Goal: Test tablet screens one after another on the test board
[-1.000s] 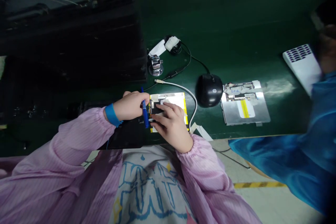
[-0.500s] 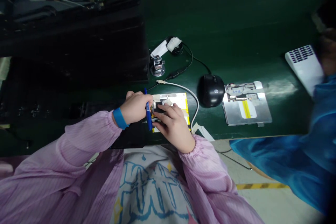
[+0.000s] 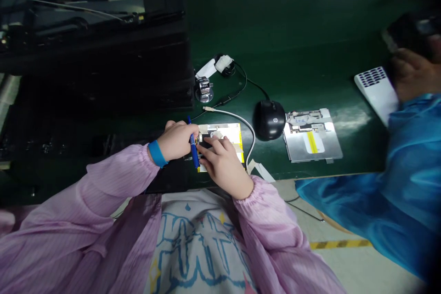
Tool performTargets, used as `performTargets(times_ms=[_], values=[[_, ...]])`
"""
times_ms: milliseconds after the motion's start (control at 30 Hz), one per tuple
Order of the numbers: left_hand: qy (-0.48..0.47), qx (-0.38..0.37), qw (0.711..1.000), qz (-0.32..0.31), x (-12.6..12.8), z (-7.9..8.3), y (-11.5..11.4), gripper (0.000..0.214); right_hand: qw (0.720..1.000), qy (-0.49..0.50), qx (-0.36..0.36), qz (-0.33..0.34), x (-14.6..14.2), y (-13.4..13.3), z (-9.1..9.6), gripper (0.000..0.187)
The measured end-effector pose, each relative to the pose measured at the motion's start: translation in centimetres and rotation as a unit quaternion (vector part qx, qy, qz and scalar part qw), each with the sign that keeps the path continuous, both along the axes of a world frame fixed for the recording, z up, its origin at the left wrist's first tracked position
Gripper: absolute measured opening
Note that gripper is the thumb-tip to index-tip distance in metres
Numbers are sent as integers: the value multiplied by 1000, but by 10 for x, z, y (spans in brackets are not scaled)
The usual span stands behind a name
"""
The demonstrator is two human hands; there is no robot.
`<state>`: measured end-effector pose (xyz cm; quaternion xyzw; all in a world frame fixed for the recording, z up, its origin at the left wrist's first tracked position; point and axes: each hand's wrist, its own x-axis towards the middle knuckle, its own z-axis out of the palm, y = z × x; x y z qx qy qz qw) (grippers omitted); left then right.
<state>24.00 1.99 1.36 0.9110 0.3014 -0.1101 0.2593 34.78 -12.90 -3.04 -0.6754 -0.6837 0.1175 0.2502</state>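
A blue marker pen [image 3: 194,150] is held upright-looking in my left hand [image 3: 174,140], which is closed around it. Under my right hand [image 3: 225,167] lies a flat silver-white device panel [image 3: 236,132] with yellow edges, tape pieces and a dark circuit part. The right fingers are spread over this panel, their tips near its left side by the pen. What the right fingertips touch is partly hidden. A white cable [image 3: 245,121] curves along the panel's right side.
A black HP mouse [image 3: 270,120] and a second silver panel [image 3: 312,140] lie to the right. Behind stands a chrome tally counter [image 3: 204,88]. Black stacked panels [image 3: 138,69] fill the left. At far right, a co-worker's hand [image 3: 416,73] is near a white device [image 3: 377,92].
The camera view has shifted slightly, so the bench things appear further left. The co-worker's hand shows more clearly. My hands keep nearly the same pose over the panel.
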Motion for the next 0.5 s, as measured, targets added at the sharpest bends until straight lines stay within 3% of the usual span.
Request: performTargets(times_ms=[67, 200, 267, 367, 433, 500], values=[[-35, -15, 999, 16, -2, 4, 1, 8, 999, 38, 22, -4, 5, -4, -1, 34], [-196, -5, 979, 47, -10, 16, -6, 14, 986, 154, 50, -37, 16, -16, 1, 25], [-254, 4, 967, 7, -15, 20, -15, 14, 968, 239, 58, -49, 17, -20, 5, 17], [-254, 1, 962, -99, -20, 20, -31, 6, 936, 340, 70, -60, 13, -21, 14, 11], [-223, 35, 963, -146, -21, 16, -39, 16, 930, 351, 82, -70, 11, -18, 17, 9], [-187, 98, 963, -169, -21, 11, -43, 23, 942, 307, 95, -97, 11, -15, 16, 8]])
